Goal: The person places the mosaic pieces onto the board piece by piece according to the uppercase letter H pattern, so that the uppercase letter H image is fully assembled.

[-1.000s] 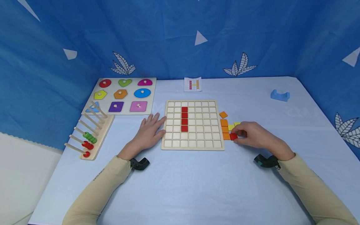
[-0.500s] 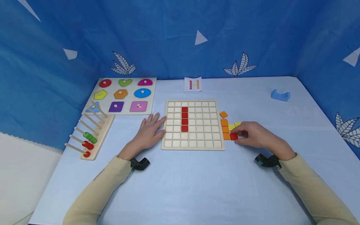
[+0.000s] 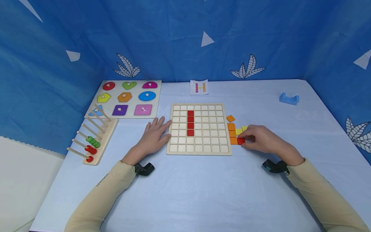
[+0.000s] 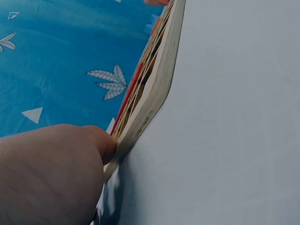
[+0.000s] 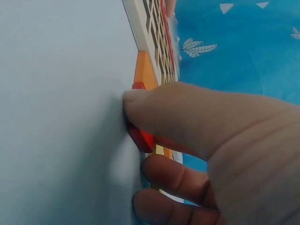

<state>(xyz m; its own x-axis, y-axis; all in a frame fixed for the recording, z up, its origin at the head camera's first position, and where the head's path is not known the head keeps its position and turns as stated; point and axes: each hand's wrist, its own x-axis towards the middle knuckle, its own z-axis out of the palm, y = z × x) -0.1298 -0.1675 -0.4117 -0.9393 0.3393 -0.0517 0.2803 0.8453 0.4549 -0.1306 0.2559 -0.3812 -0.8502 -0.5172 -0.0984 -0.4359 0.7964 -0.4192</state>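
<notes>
A wooden grid board [image 3: 210, 140] lies in the middle of the table, with a column of red square tiles [image 3: 190, 119] in its cells left of centre. My left hand [image 3: 153, 135] rests with fingers spread at the board's left edge, thumb and fingertips against the frame. Right of the board my right hand [image 3: 262, 139] pinches a loose red tile [image 5: 143, 139] between thumb and curled fingers. The thumb covers part of this tile in the right wrist view. Orange tiles [image 3: 233, 133] lie beside the board, and yellow tiles [image 3: 238, 131] sit partly behind the right hand's fingers.
A shape puzzle [image 3: 131, 111] with knobbed pieces lies at the back left, a pegged bead stand [image 3: 105, 138] in front of it. A small pattern card [image 3: 199, 87] is behind the board. A blue plastic holder [image 3: 289, 99] stands at the back right.
</notes>
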